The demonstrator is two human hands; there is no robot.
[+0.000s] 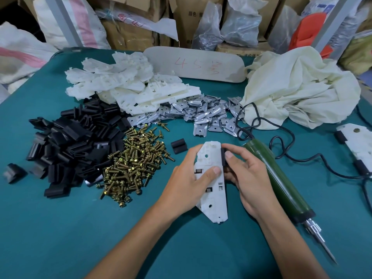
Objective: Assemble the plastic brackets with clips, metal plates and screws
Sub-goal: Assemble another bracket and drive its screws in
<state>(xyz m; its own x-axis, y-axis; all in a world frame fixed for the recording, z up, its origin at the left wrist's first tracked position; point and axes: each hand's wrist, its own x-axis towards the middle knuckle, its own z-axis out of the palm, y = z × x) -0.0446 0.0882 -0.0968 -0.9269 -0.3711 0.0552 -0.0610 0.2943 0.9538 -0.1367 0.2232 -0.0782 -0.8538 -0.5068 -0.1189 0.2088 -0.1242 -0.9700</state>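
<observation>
Teal table (60,228), front middle: white bracket (213,198) gripped by the left hand (187,178), thumb curled over its face. The right hand (249,178) pinches a black clip (223,158) on the bracket's right edge. Best to brace the bracket and push the clip on square.

White plastic bracket (218,200), black clip (223,158) on its right edge (upper part)
</observation>
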